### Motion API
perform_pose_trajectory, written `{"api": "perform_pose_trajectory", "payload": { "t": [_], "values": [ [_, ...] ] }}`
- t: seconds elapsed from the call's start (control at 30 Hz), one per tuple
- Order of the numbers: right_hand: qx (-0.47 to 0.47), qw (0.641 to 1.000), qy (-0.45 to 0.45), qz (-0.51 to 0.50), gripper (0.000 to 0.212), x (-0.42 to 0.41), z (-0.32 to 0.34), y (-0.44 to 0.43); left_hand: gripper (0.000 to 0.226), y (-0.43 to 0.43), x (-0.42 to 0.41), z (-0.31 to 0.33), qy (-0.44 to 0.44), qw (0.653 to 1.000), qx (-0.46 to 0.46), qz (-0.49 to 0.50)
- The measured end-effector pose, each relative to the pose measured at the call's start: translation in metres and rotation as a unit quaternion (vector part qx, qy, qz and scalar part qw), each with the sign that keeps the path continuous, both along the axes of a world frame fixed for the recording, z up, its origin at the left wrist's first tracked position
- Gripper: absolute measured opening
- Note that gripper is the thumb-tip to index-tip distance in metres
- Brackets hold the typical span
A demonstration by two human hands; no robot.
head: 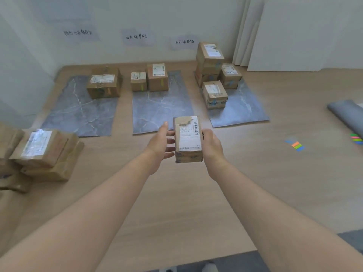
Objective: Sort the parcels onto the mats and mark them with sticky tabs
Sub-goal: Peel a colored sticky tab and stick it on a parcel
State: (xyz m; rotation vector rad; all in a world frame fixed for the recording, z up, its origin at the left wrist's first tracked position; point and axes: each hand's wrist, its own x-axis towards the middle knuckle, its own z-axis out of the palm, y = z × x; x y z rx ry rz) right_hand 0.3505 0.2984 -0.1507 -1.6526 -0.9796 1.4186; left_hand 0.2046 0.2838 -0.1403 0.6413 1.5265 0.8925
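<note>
A small cardboard parcel (188, 138) with a white shipping label on top is held in the air in front of me. My right hand (211, 147) grips its right side. My left hand (161, 143) is at its left side with fingers straight and spread, touching or nearly touching it. Three grey marbled mats lie on the floor beyond: the left mat (78, 114) bears one parcel (104, 83), the middle mat (163, 112) two parcels (150, 76), the right mat (241, 108) several stacked parcels (215, 75). Coloured sticky tabs (295, 145) lie on the floor at right.
A pile of unsorted parcels (39, 152) sits at the left. Three paper signs (137, 37) hang on the wall above the mats. A rolled grey mat (347, 114) and more coloured tabs (356, 138) lie at the far right. Bare wooden floor lies below my arms.
</note>
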Motion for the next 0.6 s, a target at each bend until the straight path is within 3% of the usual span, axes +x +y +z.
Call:
{"api": "perform_pose_trajectory", "payload": {
  "t": [0.3,0.6],
  "values": [
    [-0.091,0.995,-0.028,0.042,0.031,0.013,-0.092,-0.003,0.049,-0.012,0.018,-0.09,-0.039,0.996,-0.064,0.052],
    [-0.125,0.988,-0.032,0.08,0.021,0.019,-0.131,-0.015,0.044,-0.025,0.026,-0.123,-0.068,0.991,-0.095,0.066]
  ]
}}
